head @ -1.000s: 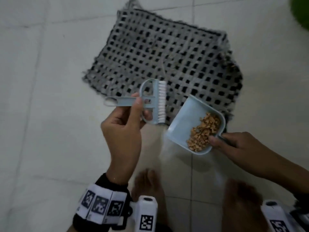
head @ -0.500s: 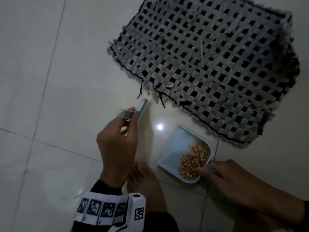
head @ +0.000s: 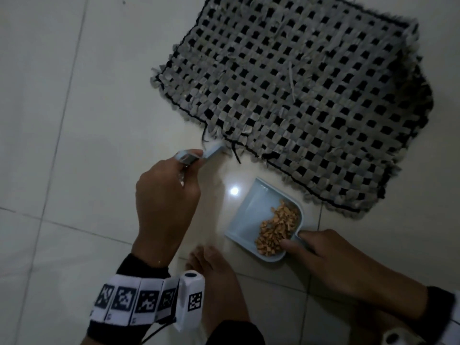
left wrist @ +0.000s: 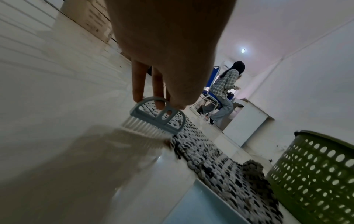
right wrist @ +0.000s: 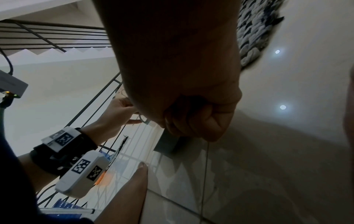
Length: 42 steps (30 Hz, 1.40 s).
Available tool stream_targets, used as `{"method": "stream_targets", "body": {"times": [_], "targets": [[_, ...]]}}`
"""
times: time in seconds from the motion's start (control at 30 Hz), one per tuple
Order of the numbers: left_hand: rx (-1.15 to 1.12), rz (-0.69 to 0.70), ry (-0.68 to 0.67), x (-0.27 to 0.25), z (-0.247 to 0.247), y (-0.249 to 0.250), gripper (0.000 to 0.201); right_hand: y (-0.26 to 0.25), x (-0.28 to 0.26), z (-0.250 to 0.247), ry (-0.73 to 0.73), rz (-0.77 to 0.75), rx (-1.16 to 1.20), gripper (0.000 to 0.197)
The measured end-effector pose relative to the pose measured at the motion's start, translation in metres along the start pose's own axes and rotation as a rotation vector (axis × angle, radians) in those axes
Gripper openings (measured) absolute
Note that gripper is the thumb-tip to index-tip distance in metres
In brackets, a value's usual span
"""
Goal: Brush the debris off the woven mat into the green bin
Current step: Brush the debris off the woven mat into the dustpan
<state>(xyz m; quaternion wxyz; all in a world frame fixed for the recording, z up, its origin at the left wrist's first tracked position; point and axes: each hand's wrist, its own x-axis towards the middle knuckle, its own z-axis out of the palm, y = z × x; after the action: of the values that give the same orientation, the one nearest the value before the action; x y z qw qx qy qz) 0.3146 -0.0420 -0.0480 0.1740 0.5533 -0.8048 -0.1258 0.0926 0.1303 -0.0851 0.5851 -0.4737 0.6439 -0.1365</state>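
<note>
The grey-and-black woven mat [head: 298, 95] lies on the white tile floor. My left hand [head: 189, 159] grips the handle of a small grey-blue brush [head: 211, 150], whose white bristles [left wrist: 141, 126] touch the floor at the mat's near corner, beside a few crumbs. My right hand [head: 296, 241] holds the handle of a light blue dustpan [head: 249, 212], which sits on the floor just before the mat's near edge. A heap of brown debris [head: 278, 227] fills its back. The green perforated bin [left wrist: 316, 174] stands past the mat's far end, seen only in the left wrist view.
My bare foot [head: 216, 282] rests on the tile between the two hands. Far behind, in the left wrist view, a person [left wrist: 224, 91] stands by a blue chair [left wrist: 210, 84] and a white cabinet [left wrist: 247, 121]. A dark stair railing [right wrist: 57, 34] is on the right hand's side.
The brush has gone from above the mat's edge down to the floor at the mat's corner. The dustpan has come down onto the floor, its load unchanged.
</note>
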Motion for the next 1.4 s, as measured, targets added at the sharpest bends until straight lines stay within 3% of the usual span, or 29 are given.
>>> {"method": "stream_targets", "body": {"times": [0.17, 0.53, 0.8, 1.2, 1.4], "targets": [[-0.044, 0.0, 0.099, 0.005, -0.005, -0.001, 0.018, 0.005, 0.005, 0.002, 0.02, 0.008, 0.004, 0.053], [-0.048, 0.036, -0.072, -0.021, -0.002, 0.009, 0.023, 0.007, 0.004, 0.003, 0.02, -0.001, 0.007, 0.051], [-0.142, -0.029, 0.044, -0.002, -0.005, 0.004, 0.019, 0.007, 0.003, 0.004, 0.032, 0.012, 0.003, 0.051], [-0.126, 0.074, -0.101, -0.019, 0.003, 0.015, 0.023, 0.009, 0.003, 0.004, 0.053, -0.006, -0.004, 0.059], [-0.124, 0.074, -0.084, -0.01, -0.001, 0.007, 0.023, 0.014, 0.003, 0.006, 0.056, 0.019, -0.025, 0.058]]}}
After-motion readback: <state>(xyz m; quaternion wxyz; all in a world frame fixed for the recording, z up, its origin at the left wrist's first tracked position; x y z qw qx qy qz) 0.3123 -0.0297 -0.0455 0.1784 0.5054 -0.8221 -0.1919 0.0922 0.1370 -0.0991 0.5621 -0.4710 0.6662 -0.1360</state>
